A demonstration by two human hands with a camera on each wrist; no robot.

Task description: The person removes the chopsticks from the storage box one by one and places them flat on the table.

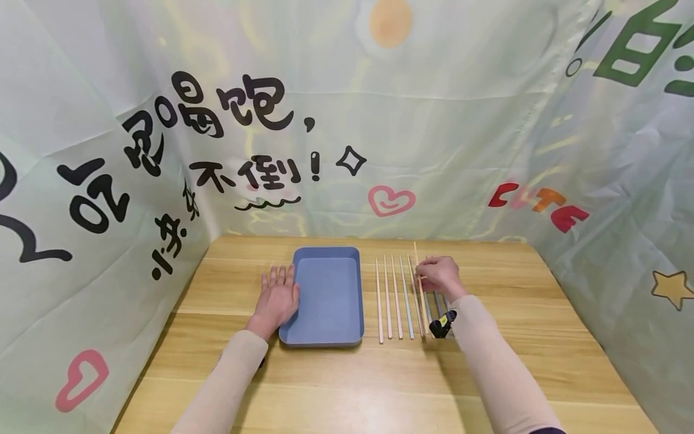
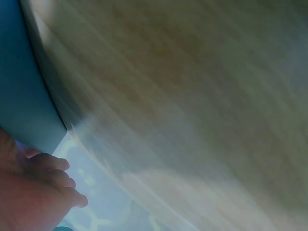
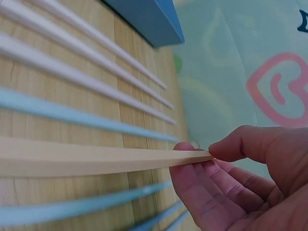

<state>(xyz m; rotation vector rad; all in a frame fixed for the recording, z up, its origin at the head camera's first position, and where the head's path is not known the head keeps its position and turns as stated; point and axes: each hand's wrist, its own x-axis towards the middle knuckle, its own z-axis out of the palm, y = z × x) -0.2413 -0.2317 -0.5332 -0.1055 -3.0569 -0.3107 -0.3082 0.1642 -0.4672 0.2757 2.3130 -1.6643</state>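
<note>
My right hand [image 1: 441,275] pinches a cream-coloured chopstick [image 3: 96,160] near one end, between thumb and fingers. In the right wrist view it passes above the row on the table. To its left lie several pale pink chopsticks [image 1: 389,301] and a light blue chopstick [image 1: 406,298], roughly parallel. Darker blue chopsticks [image 3: 161,217] lie on the other side, partly hidden by my right hand and wrist in the head view. My left hand [image 1: 278,301] rests at the left edge of a blue rectangular tray [image 1: 328,295], fingers straight.
The wooden table [image 1: 336,392] meets a printed cloth backdrop [image 1: 461,138] behind and on both sides. Between the tray and the chopstick row runs a narrow strip of table. A small black device [image 1: 442,324] sits on my right wrist.
</note>
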